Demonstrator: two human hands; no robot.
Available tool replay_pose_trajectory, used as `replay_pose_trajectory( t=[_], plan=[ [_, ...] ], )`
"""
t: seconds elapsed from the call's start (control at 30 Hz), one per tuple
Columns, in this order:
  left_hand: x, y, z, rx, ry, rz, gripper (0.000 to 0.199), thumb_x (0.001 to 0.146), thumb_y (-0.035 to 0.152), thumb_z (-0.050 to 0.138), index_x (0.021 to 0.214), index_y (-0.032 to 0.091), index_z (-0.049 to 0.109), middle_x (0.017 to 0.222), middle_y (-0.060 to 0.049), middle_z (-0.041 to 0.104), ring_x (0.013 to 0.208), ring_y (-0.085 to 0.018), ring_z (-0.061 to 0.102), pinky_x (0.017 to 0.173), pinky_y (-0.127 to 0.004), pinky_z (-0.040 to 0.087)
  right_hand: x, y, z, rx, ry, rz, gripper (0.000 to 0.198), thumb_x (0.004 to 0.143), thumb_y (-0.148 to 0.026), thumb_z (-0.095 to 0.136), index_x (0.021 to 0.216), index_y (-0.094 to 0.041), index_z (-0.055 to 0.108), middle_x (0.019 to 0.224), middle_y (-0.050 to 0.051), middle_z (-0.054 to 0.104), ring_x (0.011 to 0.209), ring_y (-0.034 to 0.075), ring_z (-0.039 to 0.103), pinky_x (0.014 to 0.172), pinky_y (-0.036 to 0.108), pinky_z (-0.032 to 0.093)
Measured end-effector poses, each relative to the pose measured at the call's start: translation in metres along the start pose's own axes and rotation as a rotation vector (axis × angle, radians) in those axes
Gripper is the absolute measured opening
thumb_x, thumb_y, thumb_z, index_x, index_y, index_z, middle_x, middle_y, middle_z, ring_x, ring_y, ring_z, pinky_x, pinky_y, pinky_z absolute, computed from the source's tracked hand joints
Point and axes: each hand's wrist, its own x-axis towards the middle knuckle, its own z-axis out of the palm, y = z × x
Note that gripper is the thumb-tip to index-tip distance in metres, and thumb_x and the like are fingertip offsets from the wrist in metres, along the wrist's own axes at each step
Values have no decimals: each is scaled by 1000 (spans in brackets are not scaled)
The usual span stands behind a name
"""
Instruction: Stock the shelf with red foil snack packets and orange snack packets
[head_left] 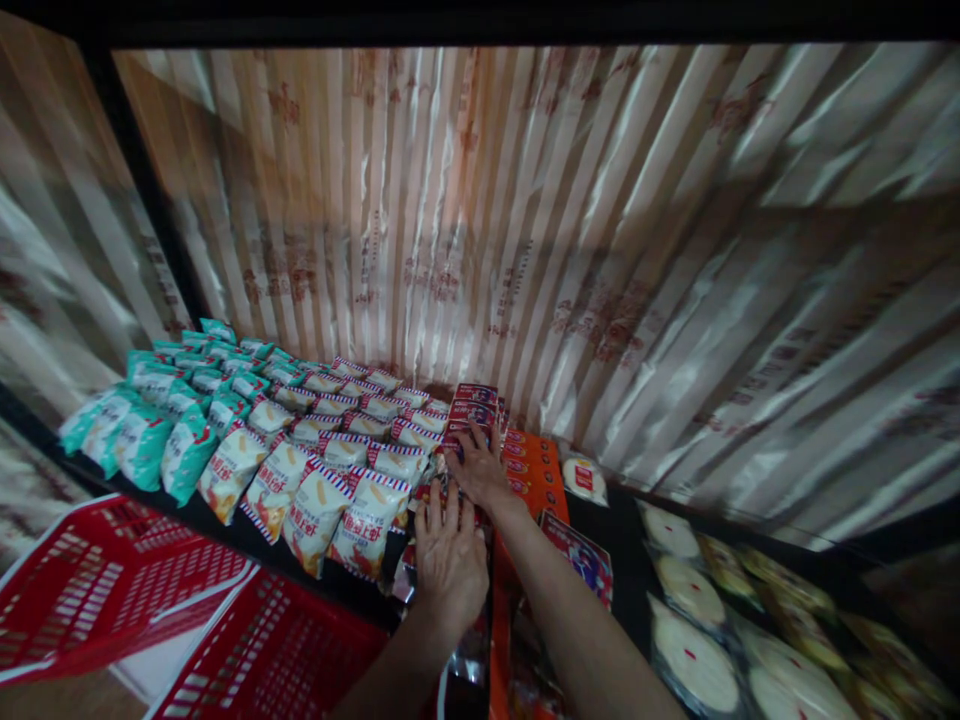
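Observation:
My left hand (451,560) lies palm down over dark red shiny packets (405,572), its fingers spread and pointing away from me. Just beyond it, my right hand (478,466) reaches across with fingers apart, resting on dark red printed packs (474,400) stacked near the back. Neither hand is wrapped around anything; the palms hide part of the packets beneath. To the left stand rows of white snack bags (367,523) with red and blue striped edges. An orange box (534,465) sits right of my right hand.
Teal bags (142,445) fill the shelf's left end. Red baskets (277,640) stand in front, below the shelf edge. Rightward are a red-blue printed pack (581,555), a small white round pack (585,480) and flat round white packs (694,655). Wrinkled printed sheeting (480,230) hangs behind.

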Motion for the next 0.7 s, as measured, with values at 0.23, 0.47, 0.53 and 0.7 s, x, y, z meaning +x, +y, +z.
replay_pose_trajectory(
  t=[0.23,0.47,0.53,0.7],
  plan=[
    [-1,8,0,-44,-35,2,42,87,30,43,126,18,55,141,-8,45,135,-33,30,108,-56,26,-1,13,0,37,79,-100,35,86,-33,44,115,-20,58,128,10,56,133,21,33,113,50,14],
    [8,6,-22,-104,3,-70,40,89,18,37,124,13,55,135,-10,52,127,-26,44,105,-48,36,-5,21,10,92,149,-98,34,85,-34,46,114,-21,59,129,9,54,132,21,34,112,50,18],
    [15,2,-26,-103,40,-61,39,89,14,33,118,14,59,131,-11,55,122,-24,50,102,-44,41,-5,20,11,86,162,-84,34,85,-34,45,114,-21,58,130,9,54,132,22,34,112,50,18],
    [35,2,-20,-108,106,-2,41,88,11,32,121,7,56,134,-15,51,130,-26,40,104,-44,39,-3,19,7,47,49,-159,37,84,-20,42,117,-20,57,125,8,59,135,20,30,114,48,13]
  ],
)
